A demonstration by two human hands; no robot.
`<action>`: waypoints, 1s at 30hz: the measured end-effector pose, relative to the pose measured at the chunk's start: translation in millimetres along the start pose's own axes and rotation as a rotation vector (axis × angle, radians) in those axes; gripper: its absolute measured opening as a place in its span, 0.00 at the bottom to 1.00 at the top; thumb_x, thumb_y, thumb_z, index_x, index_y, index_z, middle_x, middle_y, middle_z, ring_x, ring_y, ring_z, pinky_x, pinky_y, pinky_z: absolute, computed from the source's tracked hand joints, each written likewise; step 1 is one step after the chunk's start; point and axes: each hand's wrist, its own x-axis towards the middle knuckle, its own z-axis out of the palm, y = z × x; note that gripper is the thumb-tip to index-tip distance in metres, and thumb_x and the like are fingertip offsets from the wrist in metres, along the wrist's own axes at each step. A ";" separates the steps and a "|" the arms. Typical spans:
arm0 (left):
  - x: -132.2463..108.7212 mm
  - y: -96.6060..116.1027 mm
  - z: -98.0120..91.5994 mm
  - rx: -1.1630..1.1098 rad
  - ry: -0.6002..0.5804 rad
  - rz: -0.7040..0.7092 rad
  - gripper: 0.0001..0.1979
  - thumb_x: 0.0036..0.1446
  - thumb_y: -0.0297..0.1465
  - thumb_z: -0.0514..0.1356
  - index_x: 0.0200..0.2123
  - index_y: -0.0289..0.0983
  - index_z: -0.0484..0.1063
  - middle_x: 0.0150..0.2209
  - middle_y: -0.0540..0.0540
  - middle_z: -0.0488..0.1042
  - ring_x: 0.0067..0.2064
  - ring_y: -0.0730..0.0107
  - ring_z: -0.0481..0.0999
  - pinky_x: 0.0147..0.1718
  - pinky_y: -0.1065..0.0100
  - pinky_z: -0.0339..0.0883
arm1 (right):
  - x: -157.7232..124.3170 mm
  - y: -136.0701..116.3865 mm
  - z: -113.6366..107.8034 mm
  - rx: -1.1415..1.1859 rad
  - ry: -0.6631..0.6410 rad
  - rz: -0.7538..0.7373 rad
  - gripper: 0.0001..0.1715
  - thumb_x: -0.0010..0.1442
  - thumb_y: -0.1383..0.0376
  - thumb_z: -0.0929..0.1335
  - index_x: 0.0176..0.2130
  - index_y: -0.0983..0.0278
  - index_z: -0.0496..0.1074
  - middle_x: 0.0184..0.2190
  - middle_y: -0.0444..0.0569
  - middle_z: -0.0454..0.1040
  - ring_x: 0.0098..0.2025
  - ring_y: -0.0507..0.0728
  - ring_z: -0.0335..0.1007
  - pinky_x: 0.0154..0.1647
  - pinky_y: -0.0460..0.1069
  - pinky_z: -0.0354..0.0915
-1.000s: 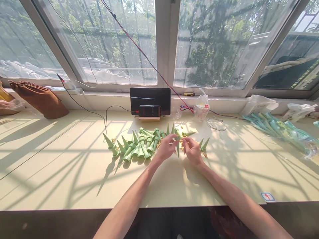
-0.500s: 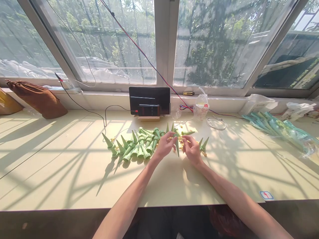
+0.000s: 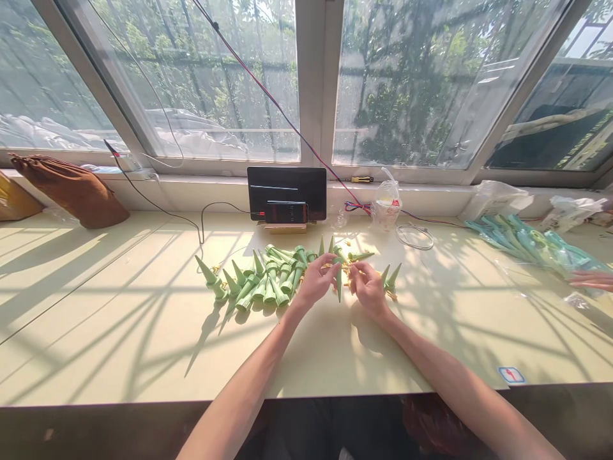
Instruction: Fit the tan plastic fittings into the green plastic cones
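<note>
My left hand (image 3: 320,278) is closed on a green cone (image 3: 340,284), whose tip points down toward the table's front. Close to its right, my right hand (image 3: 366,285) pinches a small yellow piece at the cone's wide end; the piece is mostly hidden by the fingers. Several green cones (image 3: 271,289) lie in a pile left of my left hand. Two more cones (image 3: 393,277) are just right of my right hand, with small yellow pieces beside them. Other yellow pieces and cones lie behind my hands.
A tablet (image 3: 287,179) with a phone (image 3: 286,211) before it stands at the back. A plastic cup (image 3: 385,207) and coiled cable (image 3: 415,237) are right of it. Bagged green items (image 3: 536,243) lie far right, near another person's hand (image 3: 594,280). A brown bag (image 3: 71,191) lies far left.
Another person's hand has come in at the right edge, by the bagged items. The cone in my left hand has tilted slightly; my hands have hardly moved.
</note>
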 end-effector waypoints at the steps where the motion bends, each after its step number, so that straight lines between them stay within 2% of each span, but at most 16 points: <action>1: -0.5 0.7 0.1 0.006 -0.003 0.002 0.21 0.55 0.47 0.63 0.42 0.37 0.70 0.38 0.47 0.74 0.23 0.76 0.74 0.23 0.72 0.69 | -0.4 -0.9 -0.4 -0.004 -0.001 0.004 0.18 0.64 0.49 0.65 0.36 0.62 0.68 0.21 0.40 0.67 0.16 0.50 0.62 0.17 0.46 0.62; 6: -1.2 -0.9 0.5 0.036 -0.029 0.004 0.21 0.56 0.48 0.61 0.43 0.38 0.70 0.36 0.48 0.74 0.23 0.75 0.73 0.22 0.72 0.66 | -1.5 -4.2 -2.2 -0.039 -0.018 0.007 0.20 0.65 0.48 0.64 0.32 0.61 0.66 0.15 0.38 0.62 0.16 0.51 0.61 0.19 0.47 0.63; 17: -0.6 -1.2 2.1 0.026 -0.021 0.008 0.20 0.56 0.47 0.62 0.43 0.38 0.71 0.39 0.47 0.74 0.23 0.77 0.73 0.23 0.72 0.67 | -1.3 -1.0 -2.1 -0.025 -0.041 0.015 0.22 0.66 0.47 0.63 0.31 0.60 0.64 0.14 0.38 0.60 0.16 0.51 0.59 0.18 0.47 0.60; 20: -0.8 0.3 2.4 0.021 -0.012 -0.007 0.19 0.57 0.46 0.62 0.44 0.37 0.70 0.38 0.47 0.74 0.23 0.77 0.74 0.22 0.72 0.68 | -1.4 -2.7 -0.8 -0.014 -0.035 0.023 0.20 0.66 0.49 0.63 0.33 0.61 0.66 0.18 0.39 0.63 0.16 0.51 0.61 0.18 0.46 0.60; 24: -0.5 1.0 2.2 0.004 0.002 -0.021 0.19 0.57 0.45 0.62 0.43 0.37 0.70 0.38 0.46 0.74 0.23 0.76 0.74 0.22 0.72 0.69 | -1.4 -4.5 0.5 -0.004 -0.019 0.020 0.18 0.65 0.50 0.65 0.39 0.62 0.68 0.29 0.44 0.70 0.18 0.49 0.64 0.19 0.47 0.64; 30: 0.3 -1.6 1.8 0.004 0.003 -0.019 0.20 0.56 0.46 0.62 0.43 0.37 0.70 0.41 0.45 0.74 0.23 0.77 0.74 0.22 0.72 0.69 | -1.1 -1.5 0.3 -0.024 -0.025 0.015 0.18 0.64 0.49 0.66 0.37 0.62 0.67 0.28 0.44 0.70 0.18 0.49 0.64 0.18 0.46 0.62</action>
